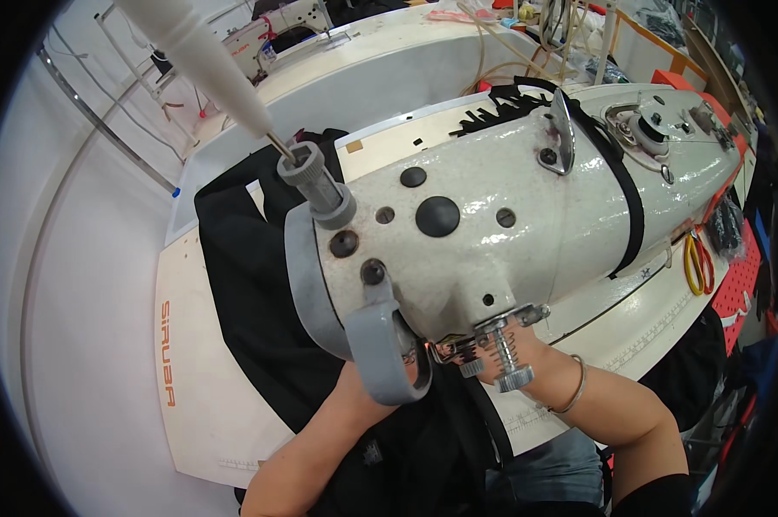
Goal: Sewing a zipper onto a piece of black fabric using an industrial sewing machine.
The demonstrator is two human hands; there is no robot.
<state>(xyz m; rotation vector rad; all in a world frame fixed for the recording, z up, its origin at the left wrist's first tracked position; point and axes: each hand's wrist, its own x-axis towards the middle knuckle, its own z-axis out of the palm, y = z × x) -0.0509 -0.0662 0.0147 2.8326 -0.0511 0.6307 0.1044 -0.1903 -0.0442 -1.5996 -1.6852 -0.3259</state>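
Observation:
The pale sewing machine head stretches across the middle of the head view, above both my hands. My left hand reaches in under its needle end, partly behind the grey curved guard. On the other side, my right hand lies beneath the tension spring and knobs, with a bangle on the wrist. Black fabric spreads over the table around and below the needle area, down to my lap. The machine hides the fingers of both hands, so their grip cannot be seen.
Scissors with yellow and red handles lie at the right by the machine. A thick white rod rises at the upper left. Another sewing machine stands beyond, and a wall borders the left side.

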